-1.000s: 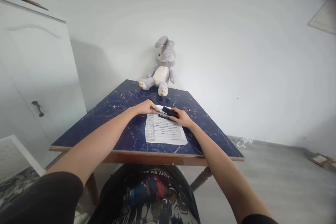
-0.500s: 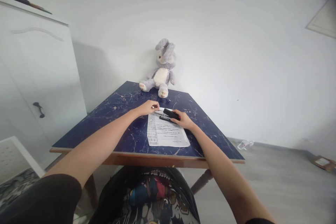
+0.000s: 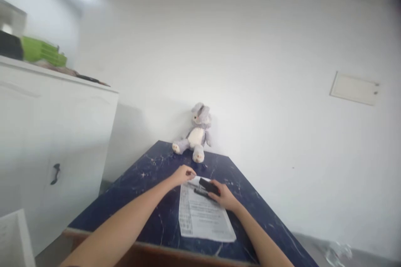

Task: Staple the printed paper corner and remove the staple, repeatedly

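A black stapler [image 3: 206, 185] is in my right hand [image 3: 224, 195], its jaws spread apart above the printed paper [image 3: 208, 222]. A thin, greyish strip shows between the upper arm and the base, pointing left. My left hand [image 3: 183, 174] is at the paper's far left corner, just left of the stapler, with thumb and fingers pinched together. Whatever is in that pinch is too small and blurred to make out. The printed paper lies on the dark blue marbled table [image 3: 150, 212], with dense print down its left side.
A grey plush rabbit [image 3: 196, 137] sits at the table's far end against the wall. On the left stands a white cabinet [image 3: 78, 142] with a green basket [image 3: 44, 51] on top. A white bin-like object [image 3: 14, 238] is at lower left, clear plastic [image 3: 338, 254] on the floor at right.
My view has tilted upward, so the table and hands sit lower and the cabinet top and ceiling light show. The hands keep nearly the same place around the stapler.
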Available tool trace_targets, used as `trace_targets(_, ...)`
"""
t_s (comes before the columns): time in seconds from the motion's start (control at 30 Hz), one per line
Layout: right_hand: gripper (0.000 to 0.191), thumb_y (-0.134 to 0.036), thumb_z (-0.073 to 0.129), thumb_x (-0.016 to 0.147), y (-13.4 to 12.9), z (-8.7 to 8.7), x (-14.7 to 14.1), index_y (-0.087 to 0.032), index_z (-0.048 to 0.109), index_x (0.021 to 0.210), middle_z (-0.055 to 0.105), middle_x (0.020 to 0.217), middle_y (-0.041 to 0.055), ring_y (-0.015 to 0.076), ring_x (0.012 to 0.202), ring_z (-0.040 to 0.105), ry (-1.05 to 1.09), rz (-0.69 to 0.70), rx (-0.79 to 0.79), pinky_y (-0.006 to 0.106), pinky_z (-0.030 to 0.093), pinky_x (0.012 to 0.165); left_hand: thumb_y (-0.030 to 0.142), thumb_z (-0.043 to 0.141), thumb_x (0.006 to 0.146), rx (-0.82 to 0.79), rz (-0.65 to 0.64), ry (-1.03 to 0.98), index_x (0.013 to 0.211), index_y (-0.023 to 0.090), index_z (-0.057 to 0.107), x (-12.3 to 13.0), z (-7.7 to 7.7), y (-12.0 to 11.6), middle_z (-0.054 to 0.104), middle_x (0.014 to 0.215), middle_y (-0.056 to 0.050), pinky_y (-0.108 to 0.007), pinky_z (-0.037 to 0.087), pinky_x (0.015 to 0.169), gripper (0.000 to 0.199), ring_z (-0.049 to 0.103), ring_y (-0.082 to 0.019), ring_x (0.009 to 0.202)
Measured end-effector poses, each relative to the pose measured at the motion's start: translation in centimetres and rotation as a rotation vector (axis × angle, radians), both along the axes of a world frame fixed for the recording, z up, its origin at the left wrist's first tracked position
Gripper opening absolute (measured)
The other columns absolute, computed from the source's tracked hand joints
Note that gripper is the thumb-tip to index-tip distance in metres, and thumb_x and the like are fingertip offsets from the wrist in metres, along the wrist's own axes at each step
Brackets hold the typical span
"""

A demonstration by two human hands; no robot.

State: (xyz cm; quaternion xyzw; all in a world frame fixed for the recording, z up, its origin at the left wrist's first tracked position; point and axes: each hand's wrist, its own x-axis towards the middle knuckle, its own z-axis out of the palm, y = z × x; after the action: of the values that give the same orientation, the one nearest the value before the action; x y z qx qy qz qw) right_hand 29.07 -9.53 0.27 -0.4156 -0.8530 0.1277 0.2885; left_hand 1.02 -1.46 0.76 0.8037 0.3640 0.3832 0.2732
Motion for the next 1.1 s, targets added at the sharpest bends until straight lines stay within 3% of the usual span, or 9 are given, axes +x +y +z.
trace_targets(0.13,0.05,-0.046,0.063,0.089,0.5,-1.0,0.3,-0.022,0.064,0.133,0.074,0.113,0.008,0.0274,0.101,0.067,-0.015,-0.082,0.0,0.038,0.052,0.092,0.032,0.074,0.077,0.083,0.064,0.083,0.112,0.019,0.081,-0.2,-0.3,-0.6,0.079,0.102,-0.007,-0.034,0.048,0.094,0.038,0.07,-0.023,0.095)
trace_targets(0.2,0.053,-0.048,0.063,0.088,0.7,-1.4,0.4,-0.023,0.065,0.134,0.072,0.122,0.0096,0.03,0.111,0.065,-0.005,-0.129,-0.005,0.039,0.051,0.097,0.032,0.071,0.079,0.093,0.057,0.135,0.104,0.021,0.082,0.0,-0.6,-0.8,0.079,0.102,-0.006,-0.036,0.045,0.102,0.029,0.069,-0.024,0.099)
trace_targets(0.33,0.059,-0.052,0.063,0.086,0.5,-1.2,0.2,-0.023,0.064,0.138,0.07,0.129,0.0108,0.0323,0.118,0.062,0.0,-0.16,-0.031,0.042,0.048,0.103,0.031,0.069,0.079,0.074,0.012,0.172,0.095,0.02,0.082,0.5,-1.7,-0.7,0.078,0.102,-0.006,-0.033,0.049,0.094,0.023,0.069,-0.025,0.099)
trace_targets(0.43,0.052,-0.052,0.063,0.085,-0.2,-0.4,-0.3,-0.024,0.068,0.129,0.073,0.115,0.0077,0.0311,0.107,0.065,0.005,-0.108,-0.023,0.042,0.05,0.098,0.032,0.067,0.081,0.038,-0.018,0.213,0.099,0.019,0.081,0.5,-2.0,-0.7,0.076,0.104,-0.007,-0.033,0.05,0.089,0.026,0.069,-0.024,0.097)
trace_targets(0.53,0.046,-0.054,0.064,0.084,-1.0,0.4,-0.8,-0.027,0.071,0.121,0.074,0.105,0.0051,0.0319,0.1,0.066,0.027,-0.091,-0.006,0.043,0.052,0.093,0.04,0.07,0.08,0.027,-0.035,0.245,0.103,0.021,0.08,0.3,-1.7,-0.9,0.076,0.105,-0.006,-0.034,0.051,0.089,0.031,0.068,-0.026,0.099)
trace_targets(0.67,0.048,-0.057,0.066,0.081,-1.5,0.9,-0.9,-0.031,0.072,0.121,0.074,0.109,0.0046,0.0347,0.103,0.066,0.049,-0.107,0.006,0.046,0.053,0.094,0.039,0.073,0.077,0.007,-0.03,0.239,0.098,0.022,0.082,0.1,-1.1,-1.3,0.077,0.101,-0.006,-0.034,0.052,0.087,0.029,0.069,-0.026,0.094)
trace_targets(1.1,0.059,-0.059,0.061,0.086,-0.1,-0.4,0.2,-0.024,0.067,0.133,0.072,0.123,0.01,0.0345,0.114,0.065,-0.003,-0.107,-0.014,0.048,0.05,0.102,0.029,0.072,0.077,0.049,-0.035,0.221,0.097,0.018,0.085,0.5,-0.8,-1.7,0.081,0.094,-0.006,-0.03,0.052,0.084,0.026,0.071,-0.022,0.088)
